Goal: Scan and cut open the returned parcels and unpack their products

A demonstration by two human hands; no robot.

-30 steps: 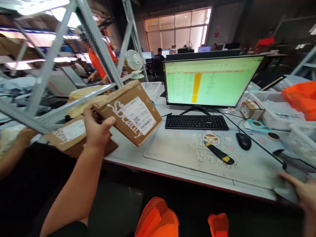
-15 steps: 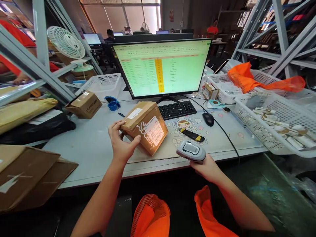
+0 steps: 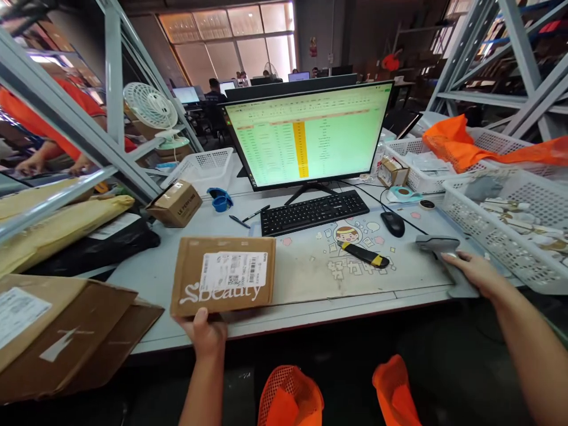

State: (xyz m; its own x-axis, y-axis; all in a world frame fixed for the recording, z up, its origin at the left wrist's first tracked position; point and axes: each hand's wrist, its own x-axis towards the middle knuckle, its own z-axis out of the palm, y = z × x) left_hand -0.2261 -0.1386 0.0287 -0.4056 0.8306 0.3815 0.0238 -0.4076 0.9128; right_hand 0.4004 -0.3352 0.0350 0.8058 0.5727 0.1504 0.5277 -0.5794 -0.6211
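My left hand (image 3: 205, 332) grips a brown cardboard box (image 3: 189, 275) from below, thumb on its near face and the other fingers hidden underneath. White "beauty" lettering and a white shipping label (image 3: 255, 269) face me. At the right of the desk, my right hand (image 3: 473, 273) is wrapped round the handle of a grey barcode scanner (image 3: 437, 242), its head pointing left. Between the hands, a yellow-and-black box cutter (image 3: 364, 254) lies on the printed desk mat (image 3: 310, 275).
Behind the mat stand a keyboard (image 3: 315, 213), a mouse (image 3: 393, 224) and a monitor (image 3: 346, 142). White baskets (image 3: 510, 254) line the right side. On the left are a small carton (image 3: 175, 204), packages (image 3: 106, 228) and larger cardboard boxes (image 3: 84, 331). A co-worker's hands (image 3: 35, 163) show beyond the rack.
The box has moved left and towards me, turned so its label faces me upright; my left hand shifted from its side to beneath it. The scanner has moved right in my right hand.
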